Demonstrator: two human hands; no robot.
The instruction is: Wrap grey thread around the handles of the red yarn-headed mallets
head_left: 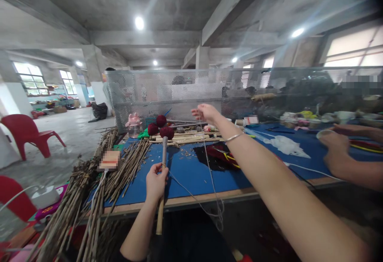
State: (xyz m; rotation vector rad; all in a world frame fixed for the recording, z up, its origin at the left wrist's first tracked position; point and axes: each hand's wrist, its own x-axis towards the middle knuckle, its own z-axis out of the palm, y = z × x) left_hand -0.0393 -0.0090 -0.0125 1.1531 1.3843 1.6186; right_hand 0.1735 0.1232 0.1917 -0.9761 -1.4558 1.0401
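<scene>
My left hand (157,180) is closed round a wooden stick (160,218) above the table's front edge. The stick's upper part is wrapped in grey cord, and a dark red, fuzzy ball (166,133) tops it. From beside my left fingers a thin grey cord (191,194) runs down, loops below the table edge and rises to my right hand (206,113). That hand is raised over the back of the table, its fingers pinching the cord. Two more dark red balls (153,129) lie behind the one I hold.
Bundles of thin twigs (131,166) cover the table's left side. Scissors (220,150) lie on dark cloth on the blue tabletop (185,182). A perforated metal screen (161,90) stands behind. At right, another person's hands (338,146) work near a white plastic bag (287,146).
</scene>
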